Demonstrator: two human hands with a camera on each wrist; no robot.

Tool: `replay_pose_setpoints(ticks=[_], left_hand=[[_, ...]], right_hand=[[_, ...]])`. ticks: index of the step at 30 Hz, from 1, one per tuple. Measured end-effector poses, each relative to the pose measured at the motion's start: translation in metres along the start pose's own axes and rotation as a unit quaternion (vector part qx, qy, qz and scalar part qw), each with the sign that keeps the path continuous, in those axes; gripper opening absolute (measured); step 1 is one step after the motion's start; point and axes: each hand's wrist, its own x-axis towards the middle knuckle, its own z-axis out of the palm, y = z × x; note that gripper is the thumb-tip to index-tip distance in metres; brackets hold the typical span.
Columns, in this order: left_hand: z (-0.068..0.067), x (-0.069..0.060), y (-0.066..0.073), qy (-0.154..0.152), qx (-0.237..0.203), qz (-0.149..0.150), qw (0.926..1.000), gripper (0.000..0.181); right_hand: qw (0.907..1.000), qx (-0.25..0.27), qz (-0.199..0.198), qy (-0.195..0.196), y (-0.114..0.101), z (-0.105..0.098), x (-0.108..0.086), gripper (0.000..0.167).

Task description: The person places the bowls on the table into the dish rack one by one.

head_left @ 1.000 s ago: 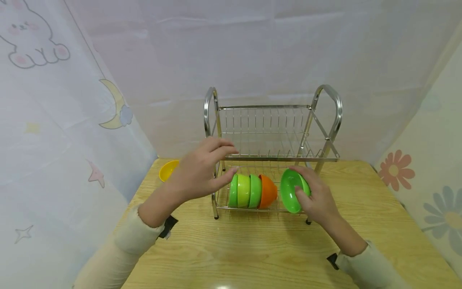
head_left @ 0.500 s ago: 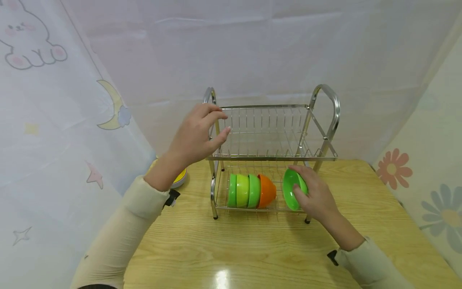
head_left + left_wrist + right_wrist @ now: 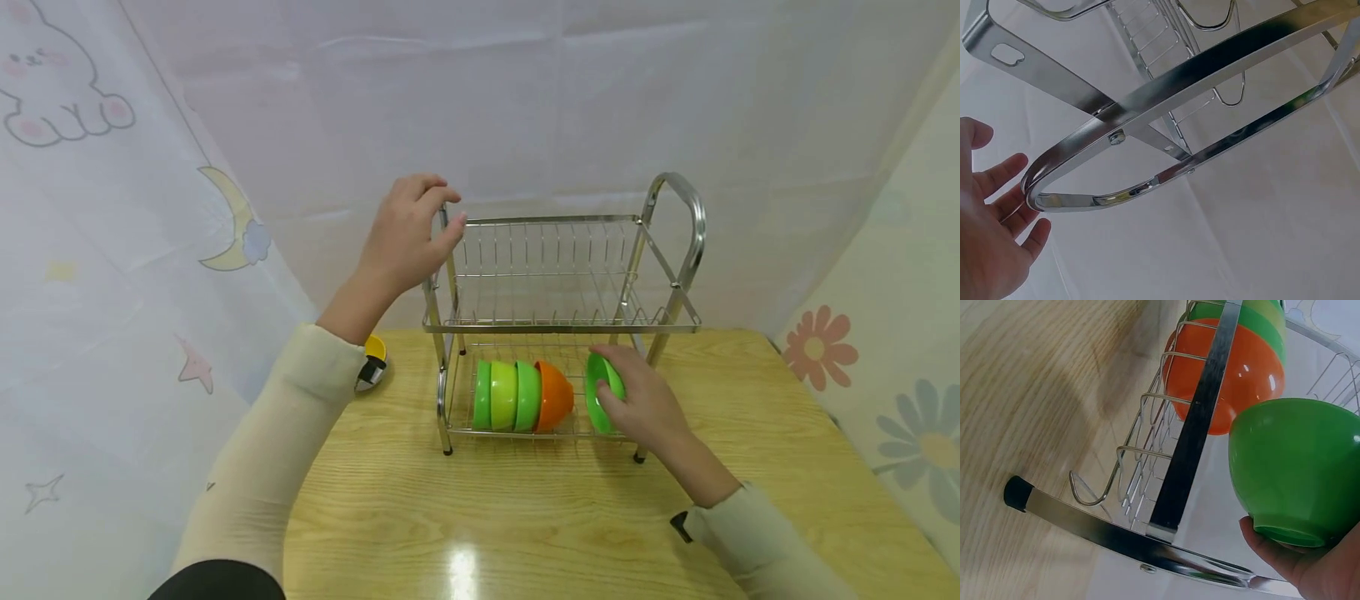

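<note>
R hand (image 3: 639,406) grips green bowl (image 3: 1297,465) btwn thumb & fingers.

"What colour's that single bowl (image 3: 1297,462)?"
"Plain green. The row of bowls (image 3: 504,397) goes green, lime, green, orange."
"And the backdrop (image 3: 525,100)?"
"Pale, printed with a yellow moon (image 3: 241,221), coral flower (image 3: 819,348) and grey flower (image 3: 933,450)."
"Table (image 3: 525,508)?"
"Yellowish wood grain."

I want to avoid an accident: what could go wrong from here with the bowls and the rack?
The right hand holds a round green, plastic-looking bowl; its glossy side might slip.
That bowl could bump the round orange, plastic-looking bowl resting on its side.
The left hand is near the curved metal handle of the silver wire rack; a knock might shift it.
</note>
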Motion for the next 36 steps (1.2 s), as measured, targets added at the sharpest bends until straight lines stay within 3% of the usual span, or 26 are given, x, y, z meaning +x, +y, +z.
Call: replay_pose_setpoints(ticks=[8, 21, 30, 36], left_hand=[[0.009, 0.017, -0.006, -0.047, 0.005, -0.072, 0.9963, 0.042], [0.015, 0.034, -0.012, -0.098, 0.024, -0.13, 0.9864, 0.056], [0.012, 0.039, -0.007, -0.172, 0.041, -0.164, 0.9705, 0.07], [0.013, 0.041, -0.005, -0.215, 0.063, -0.167, 0.9603, 0.072]], right_hand=[[0.9989, -0.018, 0.026, -0.034, 0.005, 0.012, 0.005, 0.048], [0.997, -0.009, 0.056, -0.052, 0.013, 0.032, 0.01, 0.048], [0.9959, -0.015, 0.06, -0.065, 0.014, 0.038, 0.014, 0.05], [0.9952, -0.013, 0.062, -0.074, 0.016, 0.043, 0.015, 0.049]])
